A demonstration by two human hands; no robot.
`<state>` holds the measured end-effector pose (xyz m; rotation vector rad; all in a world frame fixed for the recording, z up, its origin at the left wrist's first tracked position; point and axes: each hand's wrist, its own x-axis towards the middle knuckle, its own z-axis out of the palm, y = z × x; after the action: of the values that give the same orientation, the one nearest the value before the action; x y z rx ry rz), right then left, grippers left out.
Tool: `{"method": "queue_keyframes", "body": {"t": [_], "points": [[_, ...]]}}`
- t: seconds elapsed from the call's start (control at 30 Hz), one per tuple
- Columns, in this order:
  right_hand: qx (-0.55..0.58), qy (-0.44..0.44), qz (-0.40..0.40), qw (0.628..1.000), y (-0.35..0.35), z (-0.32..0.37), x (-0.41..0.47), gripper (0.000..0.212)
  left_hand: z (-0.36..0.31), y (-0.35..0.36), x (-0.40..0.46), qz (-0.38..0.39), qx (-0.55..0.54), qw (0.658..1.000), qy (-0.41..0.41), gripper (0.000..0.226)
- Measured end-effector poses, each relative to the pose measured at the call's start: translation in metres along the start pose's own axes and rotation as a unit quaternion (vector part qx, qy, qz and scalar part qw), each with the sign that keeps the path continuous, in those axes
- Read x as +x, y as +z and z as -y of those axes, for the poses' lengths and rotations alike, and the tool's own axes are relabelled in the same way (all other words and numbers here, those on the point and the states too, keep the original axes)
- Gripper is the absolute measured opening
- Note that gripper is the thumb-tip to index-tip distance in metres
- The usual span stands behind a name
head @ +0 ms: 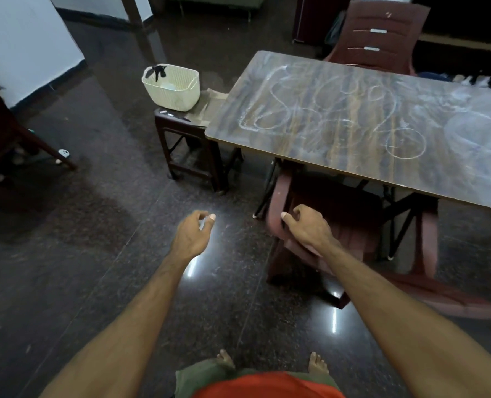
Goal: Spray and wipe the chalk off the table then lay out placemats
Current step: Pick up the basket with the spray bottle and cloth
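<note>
The basket of supplies lay ahead-left, nearer the left hand, apparently pinching something small; the right hand gripped a chair under the chalked counter.

Wood-grain table covered in white chalk scribbles

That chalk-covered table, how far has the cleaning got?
Nothing looks done: white chalk scribbles cover the wood-grain table. In hand: the right hand grips the maroon plastic chair; the left hand pinches something small. Left: spraying, wiping, placemats.
</note>
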<state>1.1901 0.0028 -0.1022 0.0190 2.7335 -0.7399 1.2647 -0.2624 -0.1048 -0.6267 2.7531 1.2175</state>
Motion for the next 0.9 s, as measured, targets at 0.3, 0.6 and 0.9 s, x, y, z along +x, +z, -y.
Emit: {"method": "queue_keyframes", "body": {"t": [0.3, 0.6, 0.9], "points": [[0.013, -0.039, -0.034, 0.999, 0.042, 0.126, 0.032, 0.052, 0.045, -0.093, 0.056, -0.020, -0.006, 1.000, -0.007, 0.040], [0.029, -0.066, -0.008, 0.997, 0.082, 0.208, 0.130, 0.057, 0.061, -0.128, 0.157, -0.026, -0.010, 0.999, -0.019, 0.038], [0.066, -0.048, 0.047, 0.996, 0.101, 0.312, 0.274, 0.049, 0.063, -0.183, 0.311, -0.031, 0.000, 0.998, -0.052, 0.030]]}}
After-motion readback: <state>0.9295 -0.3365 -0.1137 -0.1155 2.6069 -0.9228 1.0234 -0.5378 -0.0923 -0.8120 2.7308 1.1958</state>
